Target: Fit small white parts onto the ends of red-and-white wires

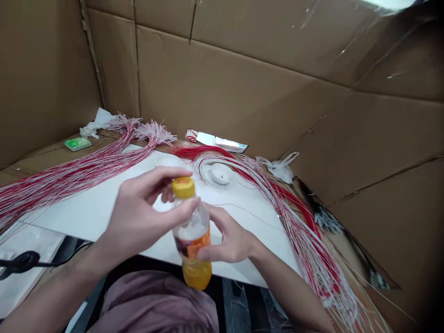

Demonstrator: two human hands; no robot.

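Close in front of my body is a clear plastic drink bottle (pixel 196 219), with a yellow cap (pixel 183 187), an orange label and orange-yellow liquid low inside. It leans slightly, its base nearer my lap. My right hand (pixel 234 238) grips the bottle's side at the label, thumb in front and the other fingers hidden behind. My left hand (pixel 140 212) is curled around the cap and neck. Its index finger passes over the cap's top edge, and its thumb lies across the neck just below.
A white board (pixel 86 212) covers the tabletop. Long red-and-white cord bundles (pixel 86 171) lie left; more strands (pixel 298 231) run down the right. A white spool (pixel 222 174), a green packet (pixel 77 144), a long box (pixel 222 142) and a plastic bag (pixel 280 170) lie near cardboard walls (pixel 225 88).
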